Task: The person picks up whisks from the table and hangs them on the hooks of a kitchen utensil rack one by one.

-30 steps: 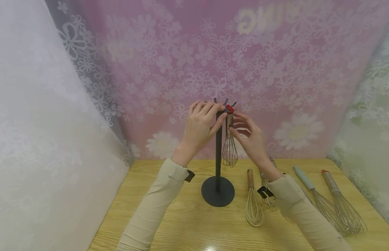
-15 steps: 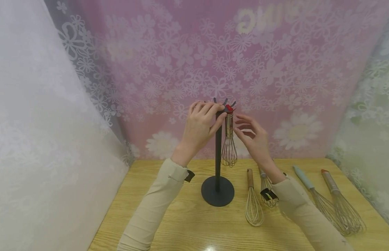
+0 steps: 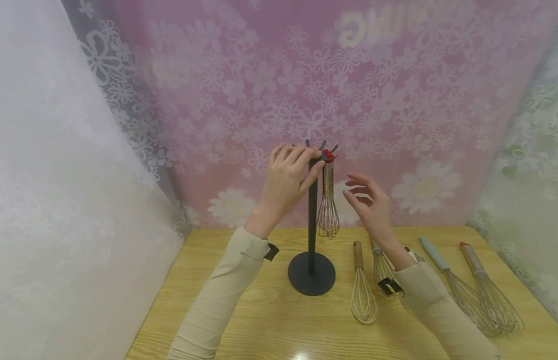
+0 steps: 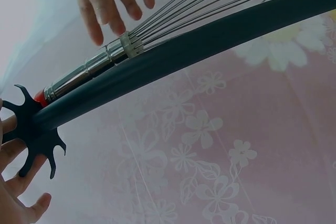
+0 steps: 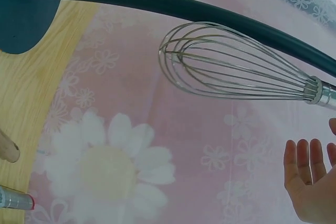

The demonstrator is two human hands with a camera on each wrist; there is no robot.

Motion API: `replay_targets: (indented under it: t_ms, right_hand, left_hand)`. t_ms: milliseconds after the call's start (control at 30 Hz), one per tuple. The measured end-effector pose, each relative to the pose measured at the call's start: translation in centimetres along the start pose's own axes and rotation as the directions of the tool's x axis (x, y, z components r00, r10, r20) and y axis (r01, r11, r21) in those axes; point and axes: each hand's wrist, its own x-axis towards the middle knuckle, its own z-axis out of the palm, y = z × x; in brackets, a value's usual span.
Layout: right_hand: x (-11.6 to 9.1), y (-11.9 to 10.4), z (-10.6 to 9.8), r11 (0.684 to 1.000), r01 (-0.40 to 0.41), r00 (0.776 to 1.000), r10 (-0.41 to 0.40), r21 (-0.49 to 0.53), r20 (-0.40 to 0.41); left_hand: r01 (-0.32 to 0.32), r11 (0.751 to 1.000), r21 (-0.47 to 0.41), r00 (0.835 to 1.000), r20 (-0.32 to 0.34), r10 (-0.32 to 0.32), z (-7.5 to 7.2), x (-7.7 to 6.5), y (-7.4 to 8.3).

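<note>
A black utensil stand (image 3: 312, 215) with curved hooks at its top stands upright on a round base. From one hook hangs a whisk (image 3: 328, 181) with a shiny metal handle and red end, its wires pointing down beside the pole. My left hand (image 3: 284, 176) holds the top of the stand, fingers over the hook plate and thumb near the whisk's red end. My right hand (image 3: 374, 202) is in the air just right of the whisk, fingers loosely bent, with nothing in it. In the right wrist view a gap shows between this hand (image 5: 312, 187) and the whisk handle (image 5: 328, 96).
On the wooden table (image 3: 243, 305) lie a whisk with a wooden handle (image 3: 358, 255), a metal whisk (image 3: 381, 265) partly under my right wrist, a whisk with a pale blue handle (image 3: 434, 254) and a red-tipped whisk (image 3: 472, 260). A floral pink curtain (image 3: 270, 100) hangs behind.
My right hand has let go of the hanging whisk and drawn away to the right and slightly down. The whisk stays on its hook. My left hand remains on the stand's top.
</note>
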Motion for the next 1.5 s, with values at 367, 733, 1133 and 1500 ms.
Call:
replay_targets:
  t_ms: [367,733,1133,1500]
  right_hand:
    - [-0.9,1.6,-0.6,0.998,-0.037,0.999,0.037,-0.045,-0.009]
    - [-2.4,7.8,-1.3,0.984,-0.099,0.995,0.1,-0.15,-0.002]
    - [-4.3,10.8,-1.5,0.95,-0.134,0.99,0.14,-0.282,-0.001]
    - [-5.6,13.2,-1.6,0.896,-0.244,0.96,0.278,-0.371,0.04]
  left_hand:
    - [0.008,1.0,0.018,1.0,-0.006,-0.008,-0.3,0.1,-0.2]
    - [0.034,0.999,0.001,0.999,0.016,-0.034,-0.4,0.2,-0.1]
    - [0.047,0.994,-0.095,0.995,0.093,-0.038,-1.0,0.3,-0.4]
    - [0.035,0.991,-0.13,0.995,0.098,-0.023,-1.4,0.3,-1.4]
